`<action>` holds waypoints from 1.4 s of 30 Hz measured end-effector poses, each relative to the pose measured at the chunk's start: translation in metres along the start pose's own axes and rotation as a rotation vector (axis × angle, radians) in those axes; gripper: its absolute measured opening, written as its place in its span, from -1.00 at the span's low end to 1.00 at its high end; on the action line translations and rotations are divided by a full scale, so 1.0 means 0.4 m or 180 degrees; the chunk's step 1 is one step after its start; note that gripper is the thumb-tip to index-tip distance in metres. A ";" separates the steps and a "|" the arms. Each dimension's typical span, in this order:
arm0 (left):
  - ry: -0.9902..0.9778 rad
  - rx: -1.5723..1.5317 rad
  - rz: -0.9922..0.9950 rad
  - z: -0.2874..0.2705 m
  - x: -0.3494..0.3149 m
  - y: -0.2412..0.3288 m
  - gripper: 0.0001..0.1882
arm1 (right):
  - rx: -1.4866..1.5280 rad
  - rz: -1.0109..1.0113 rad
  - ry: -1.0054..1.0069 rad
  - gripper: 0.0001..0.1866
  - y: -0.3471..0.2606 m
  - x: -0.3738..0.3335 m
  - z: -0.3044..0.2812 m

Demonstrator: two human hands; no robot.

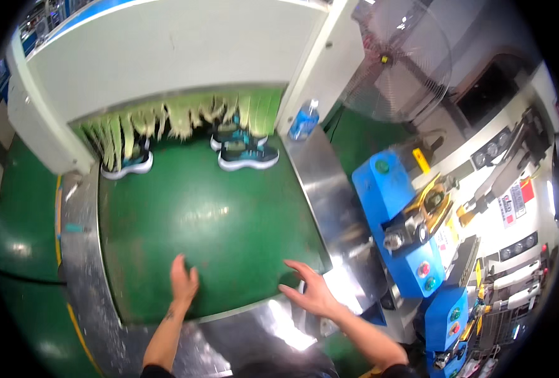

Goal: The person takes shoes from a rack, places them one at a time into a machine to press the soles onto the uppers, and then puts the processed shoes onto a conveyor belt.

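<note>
My left hand (184,281) hovers over the near left part of a green conveyor belt (204,233), its thumb and fingers apart and nothing in them. Over the near right corner of the belt, my right hand (312,292) is also empty, with its fingers spread. At the far end, dark sneakers with white soles sit under a torn, pale green strip curtain (185,113). One sneaker (249,157) is at the right, with another (226,137) just behind it. A third sneaker (131,165) stands at the left, partly covered by the strips.
Metal edging (330,183) frames the belt. A blue-labelled bottle (304,120) stands on it at the far right, beside the white machine housing (185,50). Blue machines (383,189) with buttons and yellow parts line the right side. A large caged fan (396,63) stands behind them.
</note>
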State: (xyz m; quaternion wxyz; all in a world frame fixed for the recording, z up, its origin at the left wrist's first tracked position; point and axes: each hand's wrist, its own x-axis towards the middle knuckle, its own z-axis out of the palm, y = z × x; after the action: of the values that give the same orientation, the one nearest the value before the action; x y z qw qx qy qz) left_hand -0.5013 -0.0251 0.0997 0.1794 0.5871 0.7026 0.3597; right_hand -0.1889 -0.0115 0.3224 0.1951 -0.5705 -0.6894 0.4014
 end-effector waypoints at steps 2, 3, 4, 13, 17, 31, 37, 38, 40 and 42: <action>0.0250 0.0557 0.0016 -0.063 0.055 -0.103 -0.47 | -0.0454 -0.0578 -0.0430 -0.26 -0.075 0.219 -0.024; 0.0407 0.0913 -0.0059 -0.073 0.067 -0.176 -0.47 | -0.0795 -0.1224 -0.0474 -0.24 -0.103 0.344 -0.018; 0.0394 0.0974 -0.0064 -0.078 0.077 -0.267 -0.47 | -0.1167 -0.1838 -0.0601 -0.22 -0.115 0.482 0.002; 0.0174 0.0719 -0.0075 -0.161 0.129 -0.317 -0.54 | -0.3725 -0.0963 -0.0484 -0.40 0.087 1.101 0.060; 0.0611 0.0997 -0.0151 -0.168 0.085 -0.295 -0.53 | -0.2298 -0.0854 -0.0319 -0.42 0.109 0.820 0.152; -0.4044 -0.3259 -0.0841 -0.310 0.015 0.437 -0.27 | -0.1368 -0.3128 -0.0058 -0.36 -0.229 -0.170 -0.089; -0.3357 -0.3984 -0.0557 -0.210 -0.187 0.692 -0.50 | 0.2469 -0.0399 0.0782 -0.07 0.011 -0.560 0.054; -0.3277 -0.3801 -0.0769 -0.157 -0.227 0.696 -0.54 | 0.1964 -0.0260 0.0652 -0.09 -0.065 -0.583 -0.005; -0.3268 -0.3546 -0.1003 -0.033 -0.314 0.724 -0.61 | 0.1544 -0.0440 0.1526 -0.21 -0.008 -0.594 -0.064; -0.3186 -0.3482 -0.1020 0.064 -0.392 0.766 -0.67 | 0.1526 -0.0225 0.1564 -0.33 0.087 -0.658 -0.147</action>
State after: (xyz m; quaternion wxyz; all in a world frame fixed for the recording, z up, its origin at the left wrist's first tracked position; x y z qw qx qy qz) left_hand -0.2322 -0.1514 0.2750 0.7926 0.3984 0.3356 0.3170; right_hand -0.0526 -0.2396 0.3805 0.4975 -0.5638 -0.5273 0.3956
